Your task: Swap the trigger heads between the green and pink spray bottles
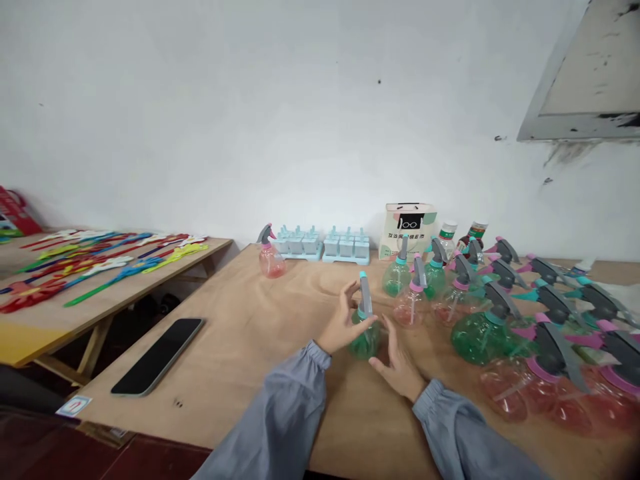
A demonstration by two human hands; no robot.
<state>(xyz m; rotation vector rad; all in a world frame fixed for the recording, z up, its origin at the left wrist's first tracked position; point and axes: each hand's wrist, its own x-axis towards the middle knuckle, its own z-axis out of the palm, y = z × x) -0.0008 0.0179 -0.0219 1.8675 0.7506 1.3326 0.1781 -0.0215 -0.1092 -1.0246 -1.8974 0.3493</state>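
A green spray bottle (365,339) with a grey and teal spray head stands upright on the wooden table, between my two hands. My left hand (345,320) is at its upper left, fingers curved around the neck area with thumb and fingers apart; whether it touches the bottle is hard to tell. To the right of the bottle is my right hand (399,363), its fingers spread and nothing in it. Close by on the right stand a pink bottle (411,307) and another green bottle (397,277).
Many pink and green spray bottles (483,338) crowd the table's right side. At the back stand a pink bottle (273,261), light-blue moulds (347,246) and a paper bag (408,230). A phone (158,357) lies left; colourful items (115,261) cover another table.
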